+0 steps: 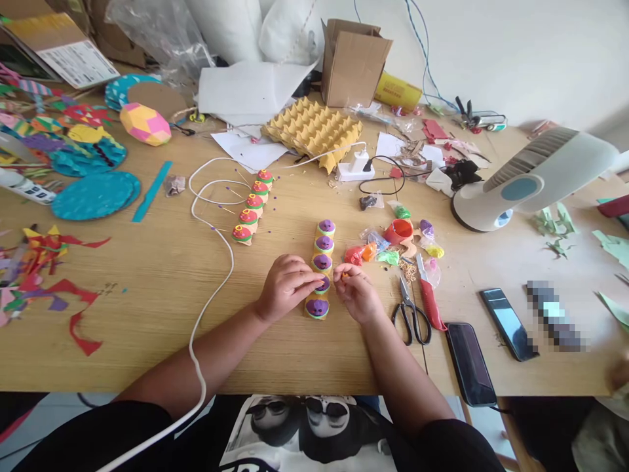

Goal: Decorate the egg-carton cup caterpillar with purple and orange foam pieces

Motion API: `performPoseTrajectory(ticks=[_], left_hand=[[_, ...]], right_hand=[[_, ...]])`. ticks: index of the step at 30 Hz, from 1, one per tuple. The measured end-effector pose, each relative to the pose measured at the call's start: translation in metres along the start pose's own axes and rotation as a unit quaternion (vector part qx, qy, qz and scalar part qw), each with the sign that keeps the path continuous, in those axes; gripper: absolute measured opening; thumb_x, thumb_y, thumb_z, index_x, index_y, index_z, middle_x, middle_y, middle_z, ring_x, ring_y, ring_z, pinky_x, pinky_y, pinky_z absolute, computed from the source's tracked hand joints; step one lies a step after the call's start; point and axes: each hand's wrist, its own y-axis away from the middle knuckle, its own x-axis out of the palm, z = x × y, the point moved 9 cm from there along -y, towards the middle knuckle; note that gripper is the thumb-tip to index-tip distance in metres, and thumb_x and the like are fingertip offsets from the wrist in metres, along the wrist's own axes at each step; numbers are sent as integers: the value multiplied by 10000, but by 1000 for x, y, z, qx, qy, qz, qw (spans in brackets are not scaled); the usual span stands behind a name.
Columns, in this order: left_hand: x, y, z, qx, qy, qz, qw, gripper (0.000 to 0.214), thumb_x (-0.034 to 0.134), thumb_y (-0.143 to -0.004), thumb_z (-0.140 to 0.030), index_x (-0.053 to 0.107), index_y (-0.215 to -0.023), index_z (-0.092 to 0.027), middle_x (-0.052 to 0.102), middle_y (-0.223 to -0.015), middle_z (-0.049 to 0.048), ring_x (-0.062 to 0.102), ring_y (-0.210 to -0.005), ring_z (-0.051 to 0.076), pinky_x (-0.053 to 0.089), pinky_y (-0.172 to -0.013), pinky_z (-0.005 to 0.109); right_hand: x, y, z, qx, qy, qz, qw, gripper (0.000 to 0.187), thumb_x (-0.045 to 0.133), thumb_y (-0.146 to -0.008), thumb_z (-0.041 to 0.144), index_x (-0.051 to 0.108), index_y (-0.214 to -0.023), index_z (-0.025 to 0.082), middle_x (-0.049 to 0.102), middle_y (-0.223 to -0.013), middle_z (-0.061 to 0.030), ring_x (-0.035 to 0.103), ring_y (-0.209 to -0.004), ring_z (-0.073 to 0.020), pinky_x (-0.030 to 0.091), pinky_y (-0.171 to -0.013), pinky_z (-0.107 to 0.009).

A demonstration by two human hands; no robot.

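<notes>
A strip of egg-carton cups (323, 244) topped with purple clay lies on the table in front of me; each dome has a pale green rim and small dark marks. My left hand (291, 286) reaches over one of the nearer domes, fingers pressed together at its top. Whether anything is between those fingertips is hidden. On the strip's right side, my right hand (358, 292) is closed in a pinch on a small piece of orange clay (344, 276). Further back stands a similar strip with red and green clay domes (253, 202), with pins sticking out sideways.
Right of my hands lie scissors (411, 314), a red-handled knife (431, 298), bagged coloured clay (361, 254) and phones (470, 364). A white cable (232, 262) crosses the left side. Behind are an egg tray (314, 130), a power strip (354, 172) and a fan (521, 183).
</notes>
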Motion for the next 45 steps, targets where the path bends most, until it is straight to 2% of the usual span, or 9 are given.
performPoseTrajectory(ticks=[3, 7, 12, 16, 19, 22, 30, 36, 45], left_hand=[[1, 0, -2, 5, 0, 5, 1000, 179, 728, -850, -195, 732, -1019, -254, 721, -847, 5, 604, -861, 159, 488, -830, 342], [0, -2, -4, 7, 6, 7, 1000, 154, 723, -859, -217, 735, -1007, -256, 719, -844, 6, 607, -855, 156, 491, -821, 335], [-1, -3, -4, 3, 6, 9, 1000, 143, 713, -871, -244, 741, -1010, -260, 717, -835, 7, 606, -845, 157, 491, -807, 331], [0, -2, -4, 3, 8, 10, 1000, 137, 708, -877, -264, 742, -1010, -263, 717, -838, 10, 609, -848, 160, 490, -810, 336], [-1, -2, -5, 10, 11, 8, 1000, 170, 720, -868, -247, 736, -1036, -266, 713, -836, 6, 602, -845, 155, 485, -810, 331], [0, -1, -6, 17, 9, 15, 1000, 192, 719, -870, -252, 731, -1061, -276, 704, -828, 2, 598, -841, 150, 479, -806, 322], [3, -1, -7, 13, 23, 17, 999, 239, 719, -868, -246, 714, -1107, -265, 719, -885, 16, 616, -868, 156, 496, -813, 323], [-1, -3, -6, 5, 39, 4, 999, 176, 745, -841, -206, 723, -1012, -243, 724, -859, 12, 613, -849, 156, 498, -801, 330], [2, 0, -3, 4, 41, 17, 999, 164, 717, -864, -221, 729, -1020, -269, 726, -853, 6, 615, -853, 158, 492, -810, 336]], right_hand=[[4, 1, -8, 16, 27, 9, 999, 236, 719, -733, 357, 684, -896, 191, 604, -730, -2, 368, -516, -77, 218, -434, -208], [2, 0, -9, -1, 39, -4, 999, 356, 754, -744, 518, 640, -725, 181, 551, -646, 11, 344, -497, -72, 228, -436, -211], [1, -1, -7, -33, 96, -8, 995, 493, 632, -833, 638, 609, -645, 183, 469, -563, 24, 321, -475, -80, 234, -435, -226], [7, 2, -2, -56, 135, 7, 989, 379, 715, -805, 565, 695, -759, 189, 560, -591, 21, 424, -510, -84, 354, -485, -217], [14, 4, 2, -72, 169, 29, 983, 322, 791, -747, 506, 747, -855, 205, 712, -782, -17, 603, -687, -125, 503, -663, -248], [17, 4, 0, -69, 187, 40, 979, 331, 816, -713, 499, 767, -869, 211, 754, -840, -31, 661, -759, -157, 547, -740, -288], [9, 2, -5, -63, 172, 23, 983, 311, 830, -701, 480, 740, -791, 196, 742, -765, -23, 641, -688, -141, 540, -691, -277], [11, 3, 1, -77, 178, 18, 981, 265, 818, -731, 448, 723, -792, 208, 714, -767, -12, 614, -702, -128, 506, -683, -261], [18, 3, -3, -49, 157, 49, 985, 306, 843, -701, 444, 683, -805, 204, 665, -759, 2, 577, -689, -120, 489, -677, -255]])
